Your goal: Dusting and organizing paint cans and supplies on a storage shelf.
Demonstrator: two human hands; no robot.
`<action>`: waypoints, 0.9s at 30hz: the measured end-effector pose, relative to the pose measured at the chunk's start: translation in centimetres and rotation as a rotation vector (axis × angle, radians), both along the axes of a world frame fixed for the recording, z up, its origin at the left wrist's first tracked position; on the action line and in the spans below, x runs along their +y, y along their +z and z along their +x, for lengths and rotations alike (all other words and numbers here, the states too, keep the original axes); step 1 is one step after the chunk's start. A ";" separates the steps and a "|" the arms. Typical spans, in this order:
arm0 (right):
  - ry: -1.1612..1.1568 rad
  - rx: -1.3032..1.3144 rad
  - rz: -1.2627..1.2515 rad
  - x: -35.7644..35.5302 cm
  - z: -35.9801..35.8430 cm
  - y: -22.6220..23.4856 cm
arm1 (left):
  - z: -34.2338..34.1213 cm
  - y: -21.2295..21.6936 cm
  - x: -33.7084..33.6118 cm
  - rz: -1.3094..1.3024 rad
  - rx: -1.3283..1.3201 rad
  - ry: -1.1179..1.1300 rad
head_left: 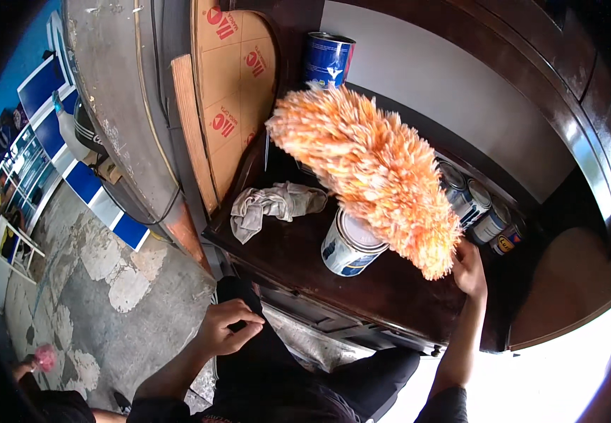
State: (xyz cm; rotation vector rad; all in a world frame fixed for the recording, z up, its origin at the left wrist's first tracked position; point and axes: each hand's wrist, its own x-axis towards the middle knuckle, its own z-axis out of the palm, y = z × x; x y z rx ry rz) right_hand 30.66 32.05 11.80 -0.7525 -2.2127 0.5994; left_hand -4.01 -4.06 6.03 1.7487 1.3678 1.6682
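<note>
My right hand (470,271) is closed at the near end of a fluffy orange-and-white duster (372,173); the handle itself is hidden by the fibres and my fingers. The duster slants up and to the left across the dark wooden cabinet top (404,296). Under its lower edge stands a paint can (351,247) with a pale lid, partly covered by the fibres. A crumpled whitish rag (273,204) lies left of that can. Over my thigh, my left hand (229,327) is loosely curled, with nothing visible in it.
A blue can (326,58) stands at the back left, and several smaller cans (481,208) line the back right. Printed brown board (238,77) and a wooden strip (196,134) rise on the left. Another person's hand holds something pink (44,358) at the lower left.
</note>
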 end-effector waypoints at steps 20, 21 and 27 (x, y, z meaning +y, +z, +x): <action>-0.449 -0.300 0.229 -4.4 -8.3 8.7 | -3.3 -22.1 -1.6 -1.182 0.460 0.371; -0.430 -0.263 0.283 -5.0 -5.9 8.2 | -3.1 -22.2 -1.4 -1.180 0.467 0.372; -0.544 -0.382 0.126 -10.4 6.5 3.8 | -2.9 -22.6 -1.2 -1.160 0.483 0.392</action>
